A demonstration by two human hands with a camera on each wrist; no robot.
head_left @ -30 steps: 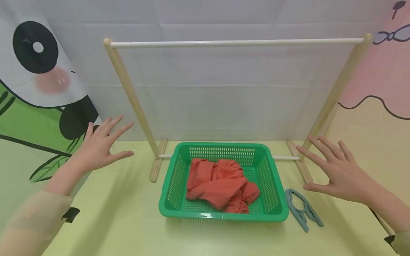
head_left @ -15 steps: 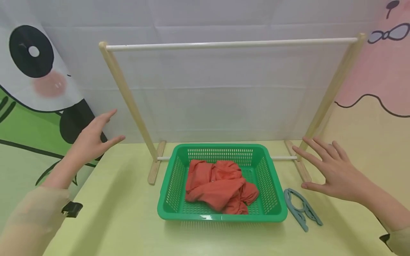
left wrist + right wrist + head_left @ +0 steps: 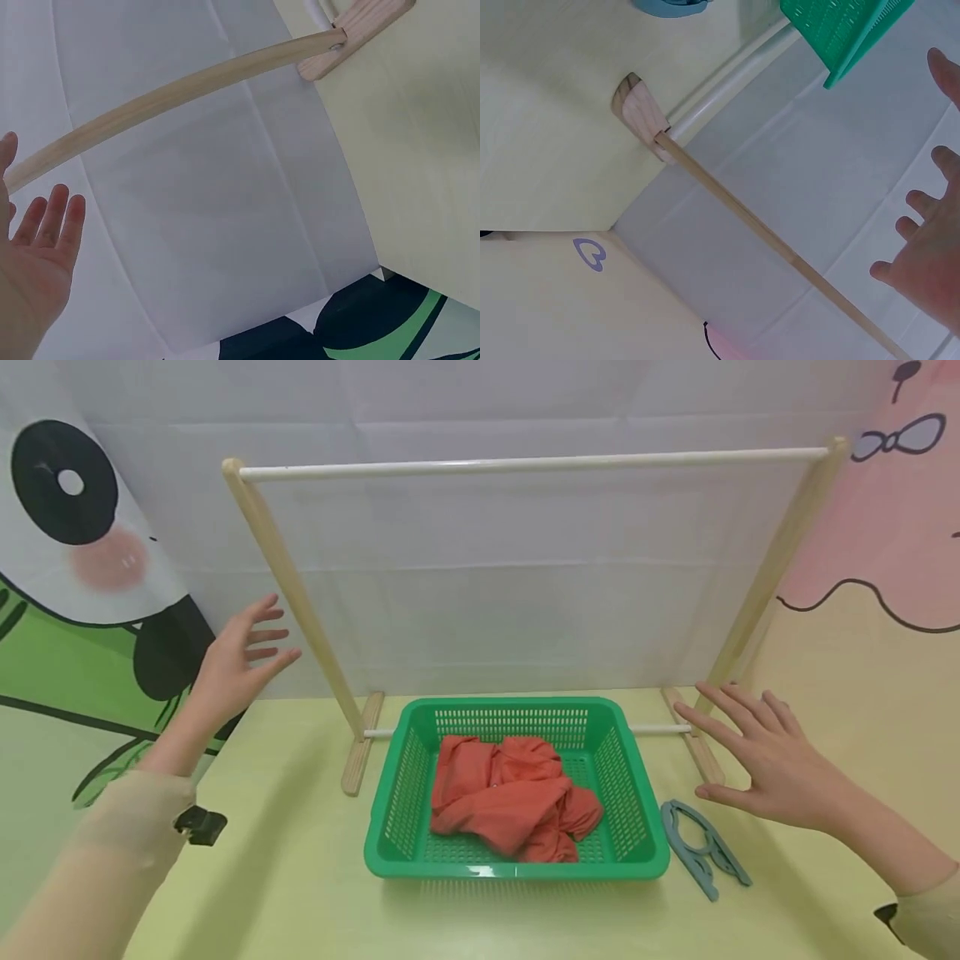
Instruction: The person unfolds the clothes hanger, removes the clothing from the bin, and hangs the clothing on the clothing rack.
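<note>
My left hand (image 3: 236, 664) hovers beside the left post of a wooden rack, thumb and fingers apart and holding nothing. On the other side my right hand (image 3: 772, 760) is raised with its fingers spread, above and to the right of a blue-grey folding clothes hanger (image 3: 703, 847) on the table. Between the hands stands a green plastic basket (image 3: 517, 870) with a crumpled red-orange garment (image 3: 510, 797) inside. In the left wrist view the left fingers (image 3: 54, 217) lie near the wooden post; the right wrist view has the right fingers (image 3: 922, 202) apart from everything.
Behind the basket rises the rack, with a white top rail (image 3: 525, 465), a left post (image 3: 288, 585) and a right post (image 3: 776, 568) on wooden feet. A low white crossbar (image 3: 660, 728) runs behind the basket. Printed cloth (image 3: 487, 610) hangs at the back of the pale yellow table (image 3: 300, 877).
The left hand has turned and its fingers, first spread wide, have drawn closer together. The right hand keeps its spread pose. The whole head view has shifted slightly left.
</note>
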